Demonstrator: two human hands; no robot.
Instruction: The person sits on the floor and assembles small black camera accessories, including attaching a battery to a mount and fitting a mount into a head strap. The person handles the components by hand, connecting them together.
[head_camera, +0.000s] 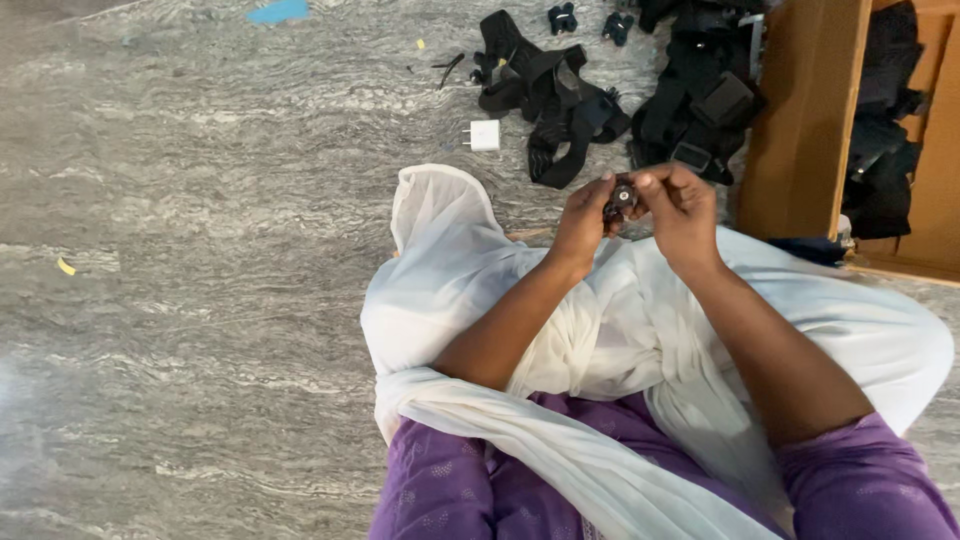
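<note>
Just right of frame centre, a small black round part (621, 199), pinched between the fingertips of both hands. Left hand (585, 222) closed around its left side, thumb and fingers curled in. Right hand (682, 208) gripping from the right, fingertips bent down onto the top edge. A pale circular face on the part, turned toward the camera; too small and too round to tell a long axis. Held above the lap, clear of the floor.

Below the hands, white cloth (470, 290), thin and softly folded, draped over the knees and spilling left onto the floor. Under it, at the bottom edge, purple garment (440, 490) with a faint dotted pattern.

Further out, grey stone floor (200, 250), polished, with wavy veining. Toward the upper middle, a small white square plug adapter (484, 135) lying flat. Just beside it to the right, a tangle of black webbing straps (550, 95) with plastic buckles; another heap of black strap gear (700, 95) next to that.

At the upper right, an open cardboard box (810, 120), brown and flat-sided, lying on the floor with more black straps (880, 150) piled inside. At the top edge, left of centre, a blue scrap (278, 12); at the far left, a small yellow scrap (65, 266).
</note>
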